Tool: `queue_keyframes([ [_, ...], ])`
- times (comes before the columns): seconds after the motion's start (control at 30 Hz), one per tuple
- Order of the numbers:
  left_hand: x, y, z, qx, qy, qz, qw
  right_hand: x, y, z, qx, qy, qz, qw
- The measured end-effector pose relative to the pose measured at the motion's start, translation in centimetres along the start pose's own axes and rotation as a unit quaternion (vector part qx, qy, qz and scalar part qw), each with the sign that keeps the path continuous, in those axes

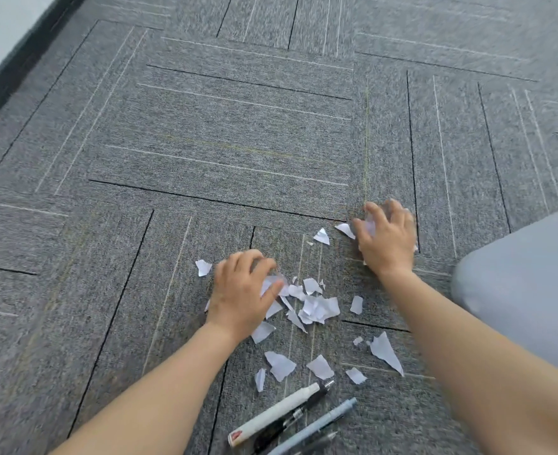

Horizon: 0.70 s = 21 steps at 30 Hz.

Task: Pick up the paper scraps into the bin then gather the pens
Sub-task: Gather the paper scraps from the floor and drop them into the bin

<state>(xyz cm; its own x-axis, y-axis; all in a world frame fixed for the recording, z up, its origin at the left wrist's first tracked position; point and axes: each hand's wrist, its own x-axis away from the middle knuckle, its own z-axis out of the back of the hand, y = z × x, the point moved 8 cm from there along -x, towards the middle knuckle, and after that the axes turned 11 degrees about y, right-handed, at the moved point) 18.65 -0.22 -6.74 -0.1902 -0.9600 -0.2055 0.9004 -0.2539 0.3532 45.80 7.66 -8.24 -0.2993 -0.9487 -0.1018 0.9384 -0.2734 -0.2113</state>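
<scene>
Carpet, grey and lined with dark and pale stripes, is carrying everything you are working on, and a dark skirting strip is running along its far left edge.

Your left hand is pressing palm-down on the left side of the main heap of paper scraps, with the fingers curled and the thumb closing over a white scrap, so the hand is gripping paper, though how much is sitting under the palm cannot be told. One loose scrap is lying just beside that hand on its left.

Moving right, the heap is spreading between your two forearms, and more torn pieces are scattering toward the near edge, among them a long pointed piece.

Nearer to you, the pens are lying together in a slanted bunch: a white marker, a black pen touching it, and a pale blue pen just beside those. A further dark pen is showing at the bottom edge, partly cut off.

Further right and further away, your right hand is resting on the carpet with its fingers bent over white paper; the blur is hiding how tightly it is closing. Two small scraps are lying just to its left.

At the right edge, your knee in grey fabric is coming into view.
</scene>
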Motion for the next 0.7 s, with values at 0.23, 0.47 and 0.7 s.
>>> queue_keyframes([
  [0.23, 1.9, 1.0, -1.9, 0.060, -0.095, 0.012, 0.994, 3.2, -5.1, 0.0, -0.225, -0.045, 0.105, 0.968],
  [0.47, 2.7, 3.7, -1.1, 0.170, -0.134, -0.033, 0.976, 11.3, -7.7, 1.0, -0.316, -0.108, 0.238, 0.912],
  [0.7, 4.5, 2.6, -1.7, 0.016, -0.124, -0.078, 0.989, 13.9, -7.0, -0.2, -0.068, -0.102, 0.310, 0.943],
])
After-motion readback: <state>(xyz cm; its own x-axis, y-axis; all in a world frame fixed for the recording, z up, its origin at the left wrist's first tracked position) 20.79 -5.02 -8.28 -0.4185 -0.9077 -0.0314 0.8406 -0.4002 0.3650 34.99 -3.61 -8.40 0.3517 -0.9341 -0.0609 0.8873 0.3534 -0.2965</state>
